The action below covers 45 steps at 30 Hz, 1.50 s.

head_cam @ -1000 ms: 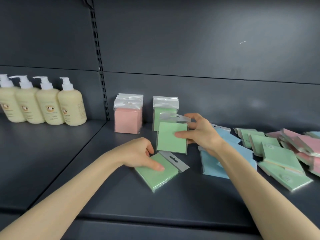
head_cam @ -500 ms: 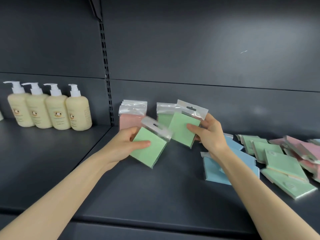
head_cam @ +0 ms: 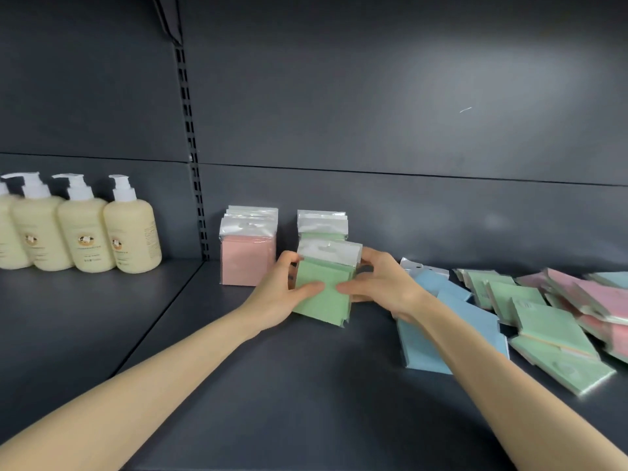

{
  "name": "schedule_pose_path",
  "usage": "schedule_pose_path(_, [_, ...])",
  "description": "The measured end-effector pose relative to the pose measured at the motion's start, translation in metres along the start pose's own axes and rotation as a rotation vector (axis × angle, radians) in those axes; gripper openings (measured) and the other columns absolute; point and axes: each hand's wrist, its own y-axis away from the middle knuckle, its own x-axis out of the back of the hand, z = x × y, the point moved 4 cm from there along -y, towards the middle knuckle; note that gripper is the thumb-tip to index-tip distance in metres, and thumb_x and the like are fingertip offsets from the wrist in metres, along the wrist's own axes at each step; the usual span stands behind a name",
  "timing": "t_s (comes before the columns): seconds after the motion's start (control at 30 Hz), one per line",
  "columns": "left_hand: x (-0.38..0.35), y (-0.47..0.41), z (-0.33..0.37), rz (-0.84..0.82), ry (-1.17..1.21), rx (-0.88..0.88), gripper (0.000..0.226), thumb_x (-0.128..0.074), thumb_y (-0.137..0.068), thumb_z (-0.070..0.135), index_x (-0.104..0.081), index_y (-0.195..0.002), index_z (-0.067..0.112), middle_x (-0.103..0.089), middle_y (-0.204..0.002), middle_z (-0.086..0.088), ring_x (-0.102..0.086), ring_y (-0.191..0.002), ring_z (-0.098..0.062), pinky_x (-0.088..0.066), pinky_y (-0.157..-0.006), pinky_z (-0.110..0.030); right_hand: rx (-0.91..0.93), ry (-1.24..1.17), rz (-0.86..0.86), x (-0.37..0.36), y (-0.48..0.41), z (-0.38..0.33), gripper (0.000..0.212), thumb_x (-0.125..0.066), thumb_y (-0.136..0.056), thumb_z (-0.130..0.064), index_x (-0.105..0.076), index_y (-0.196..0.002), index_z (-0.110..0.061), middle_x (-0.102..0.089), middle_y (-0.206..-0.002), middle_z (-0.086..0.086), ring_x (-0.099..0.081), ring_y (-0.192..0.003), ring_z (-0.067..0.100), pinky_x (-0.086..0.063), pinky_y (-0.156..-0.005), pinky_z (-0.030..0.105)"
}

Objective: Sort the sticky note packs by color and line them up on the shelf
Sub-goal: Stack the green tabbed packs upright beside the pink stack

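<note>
Green sticky note packs (head_cam: 323, 294) held upright between both hands, low at the shelf (head_cam: 306, 396).
The left hand (head_cam: 278, 294) and right hand (head_cam: 384, 287) clasp them from either side, thumbs on the front face, just in front of the standing green row (head_cam: 322, 222). The pink row (head_cam: 246, 260) stands just left. Blue packs (head_cam: 452, 314) and a mixed loose pile (head_cam: 557, 321) lie to the right, and lotion bottles (head_cam: 85, 232) stand far left.

**Hidden or Cut Off**

The leftmost bottle (head_cam: 6, 239) is cut by the left edge; labels (head_cam: 84, 240) are too small to read. The held green packs (head_cam: 323, 294) cover most of the green row (head_cam: 323, 220) behind. The right forearm (head_cam: 492, 368) hides some blue packs (head_cam: 472, 311).
</note>
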Motion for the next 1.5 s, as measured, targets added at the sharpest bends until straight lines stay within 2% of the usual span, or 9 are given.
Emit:
schedule_pose_path(0.07, [0.002,-0.006,0.002,0.010,-0.050,-0.061,0.037,-0.062,-0.090,0.016,-0.045,-0.122,0.016,-0.057,-0.101,0.009,-0.060,-0.088,-0.008,-0.050,-0.073,-0.014,0.034,0.137,0.127,0.008,-0.011,-0.002,0.037,-0.068,-0.077,0.008,-0.061,-0.097,-0.023,-0.066,-0.097,0.009,-0.064,-0.079,0.019,-0.057,-0.078,0.033])
schedule_pose_path(0.13, [0.005,-0.013,0.002,0.031,-0.113,-0.101,0.036,-0.058,-0.091,0.007,-0.044,-0.123,0.015,-0.054,-0.100,0.013,-0.058,-0.087,-0.003,-0.048,-0.070,-0.010,0.065,0.264,0.209,0.014,-0.021,-0.004,0.036,-0.070,-0.075,0.004,-0.057,-0.088,-0.027,-0.066,-0.089,0.001,-0.062,-0.072,0.015,-0.053,-0.074,0.020])
schedule_pose_path(0.27, [0.002,-0.022,-0.007,0.013,-0.325,-0.122,0.053,-0.060,-0.089,0.006,-0.036,-0.136,0.016,-0.048,-0.124,-0.001,-0.052,-0.114,-0.017,-0.045,-0.092,-0.021,0.046,0.468,0.241,0.017,-0.034,0.003,0.033,-0.069,-0.077,-0.005,-0.053,-0.101,-0.020,-0.059,-0.097,0.000,-0.059,-0.084,0.016,-0.042,-0.061,0.003])
schedule_pose_path(0.43, [-0.003,-0.027,-0.015,-0.011,-0.470,-0.076,0.066,-0.060,-0.092,0.019,-0.022,-0.145,0.013,-0.040,-0.138,-0.009,-0.043,-0.125,-0.023,-0.031,-0.096,-0.023,-0.056,0.597,0.192,0.013,-0.049,0.017,0.059,-0.077,-0.070,-0.007,-0.044,-0.119,-0.010,-0.049,-0.114,0.009,-0.058,-0.097,0.027,-0.051,-0.087,0.036])
schedule_pose_path(0.7, [-0.004,-0.045,-0.024,0.003,-0.496,-0.072,0.057,-0.054,-0.094,0.013,-0.024,-0.142,0.010,-0.041,-0.140,-0.013,-0.046,-0.123,-0.030,-0.036,-0.094,-0.031,-0.016,0.698,0.206,0.006,-0.066,0.014,0.058,-0.074,-0.072,-0.004,-0.037,-0.117,-0.007,-0.040,-0.115,0.009,-0.056,-0.092,0.030,-0.050,-0.083,0.038])
schedule_pose_path(0.83, [-0.006,-0.051,-0.030,-0.021,-0.469,-0.065,0.062,-0.054,-0.093,0.012,-0.018,-0.144,0.012,-0.044,-0.139,-0.011,-0.048,-0.122,-0.030,-0.039,-0.098,-0.035,-0.098,0.688,0.108,0.011,-0.071,0.020,0.062,-0.075,-0.073,-0.012,-0.036,-0.122,-0.006,-0.054,-0.118,0.009,-0.057,-0.102,0.028,-0.050,-0.085,0.037])
schedule_pose_path(1.0, [-0.007,-0.054,-0.033,-0.093,-0.407,-0.042,0.074,-0.050,-0.095,0.011,-0.001,-0.151,0.016,-0.037,-0.148,-0.002,-0.040,-0.132,-0.021,-0.027,-0.099,-0.017,-0.158,0.729,-0.002,0.016,-0.076,0.027,0.065,-0.075,-0.071,-0.011,-0.037,-0.124,-0.009,-0.062,-0.117,0.010,-0.059,-0.107,0.028,-0.049,-0.093,0.041])
schedule_pose_path(1.13, [-0.007,-0.055,-0.032,-0.078,-0.375,-0.067,0.070,-0.049,-0.095,0.006,-0.006,-0.149,0.018,-0.039,-0.145,-0.003,-0.040,-0.130,-0.019,-0.024,-0.092,-0.011,-0.152,0.702,-0.037,0.015,-0.080,0.031,0.064,-0.072,-0.073,-0.012,-0.034,-0.125,-0.010,-0.062,-0.117,0.012,-0.060,-0.109,0.029,-0.048,-0.094,0.045])
schedule_pose_path(1.5, [-0.008,-0.065,-0.037,-0.002,-0.384,-0.044,0.061,-0.048,-0.094,0.003,-0.016,-0.145,0.014,-0.047,-0.136,-0.009,-0.047,-0.122,-0.025,-0.032,-0.091,-0.022,-0.135,0.694,-0.046,0.012,-0.086,0.035,0.057,-0.062,-0.085,-0.011,-0.029,-0.131,-0.009,-0.059,-0.122,0.010,-0.057,-0.111,0.026,-0.046,-0.096,0.036])
